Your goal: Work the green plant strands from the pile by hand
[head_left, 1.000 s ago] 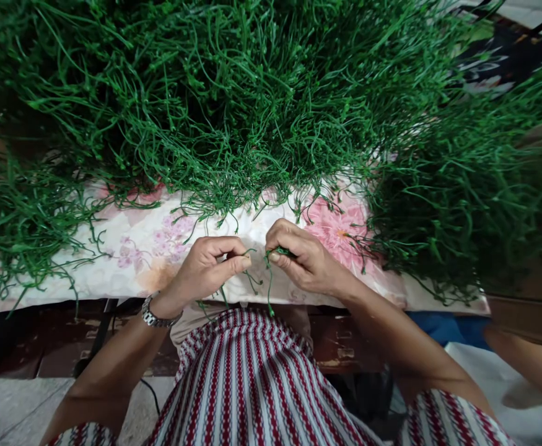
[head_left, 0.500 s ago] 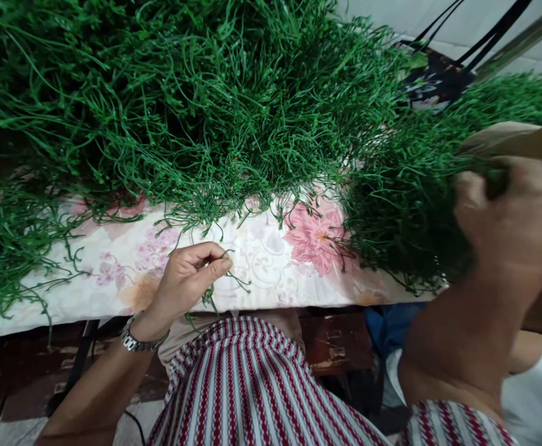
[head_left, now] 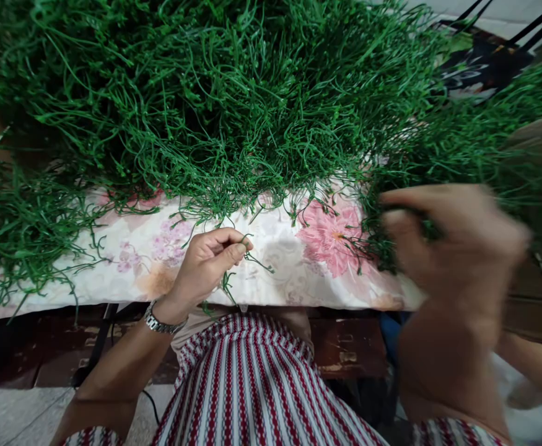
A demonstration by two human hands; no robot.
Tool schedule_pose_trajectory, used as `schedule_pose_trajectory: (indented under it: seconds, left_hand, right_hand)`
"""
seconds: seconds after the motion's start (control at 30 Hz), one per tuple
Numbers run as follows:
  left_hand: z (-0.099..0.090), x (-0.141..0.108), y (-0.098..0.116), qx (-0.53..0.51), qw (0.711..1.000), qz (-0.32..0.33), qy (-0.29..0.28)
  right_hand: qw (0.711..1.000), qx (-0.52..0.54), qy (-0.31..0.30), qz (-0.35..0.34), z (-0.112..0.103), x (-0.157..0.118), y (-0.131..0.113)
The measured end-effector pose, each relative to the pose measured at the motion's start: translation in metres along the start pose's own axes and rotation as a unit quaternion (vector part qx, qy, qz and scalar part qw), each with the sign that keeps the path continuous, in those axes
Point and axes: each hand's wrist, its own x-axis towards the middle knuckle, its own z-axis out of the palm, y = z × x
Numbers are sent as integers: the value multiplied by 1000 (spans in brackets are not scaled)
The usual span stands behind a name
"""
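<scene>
My left hand (head_left: 212,260), with a metal-banded watch (head_left: 161,319) at its wrist, pinches a thin green plant stem (head_left: 261,263) between thumb and forefinger. Thin ends stick out past the fingertips, and more green sprigs (head_left: 227,285) hang below the palm. Over the right end of the cloth, my right hand (head_left: 451,241) is blurred, its fingers curled and thumb close to forefinger. Whatever lies in that pinch cannot be made out. Just beyond it spreads the right-hand heap of green stems (head_left: 438,161).
A large pile of green stems (head_left: 233,99) covers the back of the flowered tablecloth (head_left: 280,279). A smaller heap of stems (head_left: 24,241) lies at left. A dark bag (head_left: 479,65) stands at back right. Another person's arm (head_left: 531,365) shows at lower right.
My right hand has come left and toward me, away from the right-hand heap. My left hand keeps its pinch on the stem. The whole view has shifted slightly.
</scene>
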Motion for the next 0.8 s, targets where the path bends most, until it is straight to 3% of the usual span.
schedule_pose_trajectory:
  seconds: [0.03, 0.07, 0.13, 0.23, 0.33, 0.43, 0.6, 0.73, 0.8]
  left_hand:
    - [2, 0, 0, 7, 1000, 4, -5]
    - [3, -1, 1, 17, 1000, 12, -12]
    - [6, -3, 3, 47, 998, 35, -23]
    - [8, -7, 7, 113, 991, 64, -30]
    - [7, -9, 8, 174, 981, 77, -31]
    - [6, -9, 7, 208, 973, 94, -19]
    - [7, -10, 2, 209, 970, 119, 20]
    - [10, -9, -5, 101, 991, 85, 22]
    - [10, -7, -7, 34, 998, 56, 7]
  right_hand:
    - [999, -6, 31, -25, 23, 6, -15]
    - [998, 40, -5, -49, 46, 12, -26]
    - [975, 185, -117, -34, 85, 21, -40]
    - [920, 353, -170, 10, 118, 26, -42]
    - [872, 447, -192, 63, 128, 23, -37]
    - [844, 488, -188, 118, 130, 21, -36]
    - [860, 470, -161, 115, 133, 22, -39]
    - [859, 490, -120, 89, 138, 20, -37]
    - [877, 467, -91, 58, 138, 20, -37]
